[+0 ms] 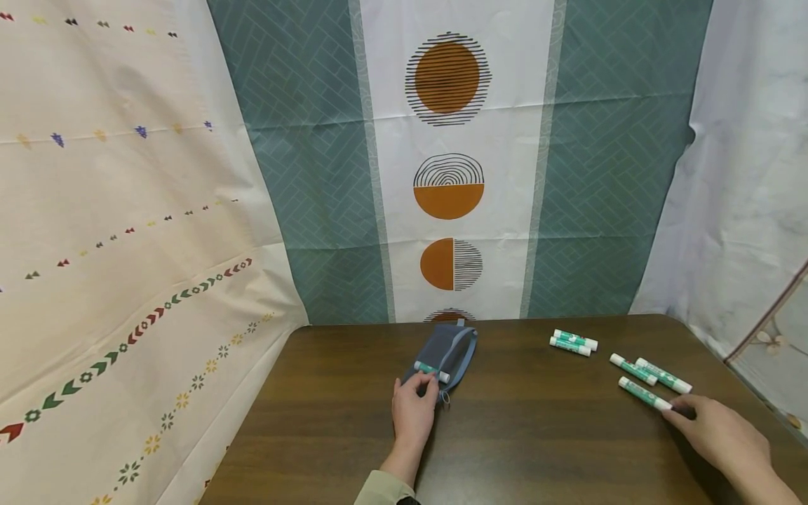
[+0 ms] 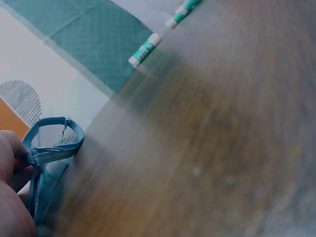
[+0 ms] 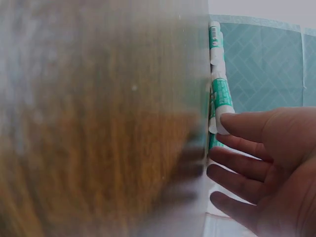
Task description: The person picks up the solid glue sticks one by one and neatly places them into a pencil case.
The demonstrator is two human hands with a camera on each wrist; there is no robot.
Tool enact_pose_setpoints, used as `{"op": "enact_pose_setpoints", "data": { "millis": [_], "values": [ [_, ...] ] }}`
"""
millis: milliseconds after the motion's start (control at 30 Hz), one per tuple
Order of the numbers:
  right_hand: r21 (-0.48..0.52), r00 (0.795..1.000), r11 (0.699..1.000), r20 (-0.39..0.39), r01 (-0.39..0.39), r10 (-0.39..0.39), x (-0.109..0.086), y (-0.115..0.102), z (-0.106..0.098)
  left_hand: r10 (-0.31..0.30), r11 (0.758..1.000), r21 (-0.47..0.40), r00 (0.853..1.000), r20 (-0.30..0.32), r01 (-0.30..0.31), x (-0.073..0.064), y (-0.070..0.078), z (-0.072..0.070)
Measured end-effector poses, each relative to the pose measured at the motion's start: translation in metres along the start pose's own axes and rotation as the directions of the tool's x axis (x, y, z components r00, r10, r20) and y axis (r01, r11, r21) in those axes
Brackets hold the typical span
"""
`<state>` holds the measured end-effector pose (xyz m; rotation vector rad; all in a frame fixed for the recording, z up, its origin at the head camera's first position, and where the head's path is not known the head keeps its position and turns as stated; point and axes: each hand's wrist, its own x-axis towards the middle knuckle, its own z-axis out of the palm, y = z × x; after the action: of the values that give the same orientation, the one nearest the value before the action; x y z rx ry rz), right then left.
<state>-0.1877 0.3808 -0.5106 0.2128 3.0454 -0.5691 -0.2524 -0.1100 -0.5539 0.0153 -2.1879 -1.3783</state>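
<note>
A blue-grey zippered pouch lies near the far edge of the table, its zip edge standing in a loop. My left hand pinches the pouch's near edge. A green-and-white glue stick shows at the pouch's mouth, just beyond those fingertips. Far to the right, my right hand pinches the white end of another glue stick between thumb and forefinger. In the right wrist view this glue stick points away from the hand, the other fingers spread below it.
Two glue sticks lie side by side just beyond the right hand. Another pair rests farther back. The brown wooden table ends against hanging patterned cloths at the back and sides.
</note>
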Motion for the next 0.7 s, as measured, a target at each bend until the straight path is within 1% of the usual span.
{"op": "enact_pose_setpoints", "data": {
  "millis": [133, 167, 267, 367, 433, 567, 700],
  "values": [
    [0.006, 0.998, 1.0, -0.062, 0.027, -0.027, 0.001, -0.004, 0.0, -0.005, 1.0, 0.004, 1.0, 0.005, 0.005, 0.0, 0.001, 0.0],
    [0.007, 0.996, 0.999, -0.077, 0.037, -0.037, 0.001, -0.006, 0.001, -0.008, 1.0, 0.006, 1.0, -0.003, 0.008, 0.001, -0.003, 0.002],
    [0.007, 0.991, 0.998, -0.119, 0.061, -0.06, 0.003, -0.012, 0.001, 0.01, 1.0, -0.004, 1.0, -0.021, -0.01, 0.001, -0.007, 0.004],
    [0.017, 0.989, 0.997, -0.131, 0.074, -0.071, 0.006, -0.019, 0.002, 0.03, 1.0, -0.009, 0.999, -0.041, -0.03, 0.001, -0.01, 0.005],
    [0.028, 0.988, 0.996, -0.133, 0.085, -0.081, 0.008, -0.023, 0.003, 0.027, 1.0, -0.012, 0.999, -0.03, -0.028, 0.0, -0.006, 0.003],
    [0.051, 0.983, 0.992, -0.149, 0.114, -0.105, 0.009, -0.033, 0.005, -0.007, 1.0, -0.012, 1.0, 0.013, 0.007, 0.0, -0.002, 0.0],
    [0.061, 0.977, 0.989, -0.173, 0.138, -0.126, 0.011, -0.046, 0.009, -0.023, 1.0, -0.005, 0.999, 0.027, 0.023, 0.001, -0.001, -0.001]
  ]
}}
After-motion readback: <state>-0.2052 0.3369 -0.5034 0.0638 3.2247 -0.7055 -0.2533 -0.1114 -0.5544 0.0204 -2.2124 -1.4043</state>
